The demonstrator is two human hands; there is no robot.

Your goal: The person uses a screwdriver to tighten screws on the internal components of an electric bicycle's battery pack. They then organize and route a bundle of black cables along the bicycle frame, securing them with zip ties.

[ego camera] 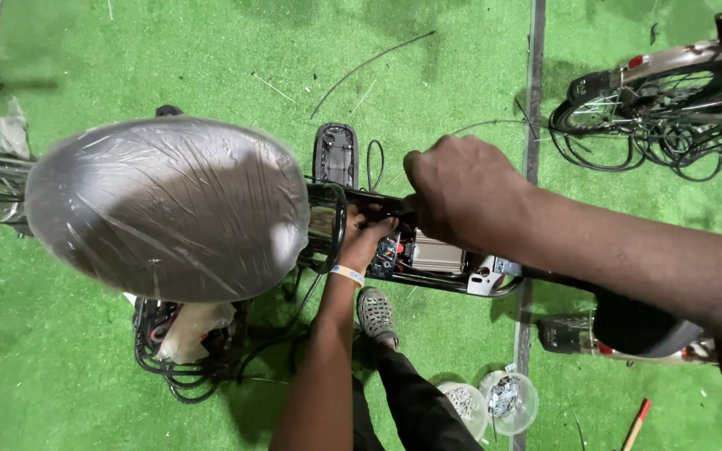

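Risk assessment: the open electrical compartment at the centre of the frame is exposing a silver controller box and a cluster of coloured wiring connectors; in my judgement, a finger pressing or tugging on those connectors could be loosening a plug or pinching a lead against the black frame tube. A second hazard is the loose cable bundle lying on the green turf floor at lower left, which could be snagging a foot, since a sandalled foot is standing just beside it. The two clear tubs of small hardware at lower centre are sitting near that foot and could be getting knocked over. Hand state: the right hand, entering from the right edge, is curling closed over the top of the frame tube directly above the compartment; what exactly the fingers are enclosing cannot be determined. The left hand, rising from the bottom centre, is reaching into the left end of the compartment with fingers bent, touching the connector area; whether it is gripping anything cannot be determined. The plastic-wrapped saddle is filling the left of the frame, just beside the left hand.
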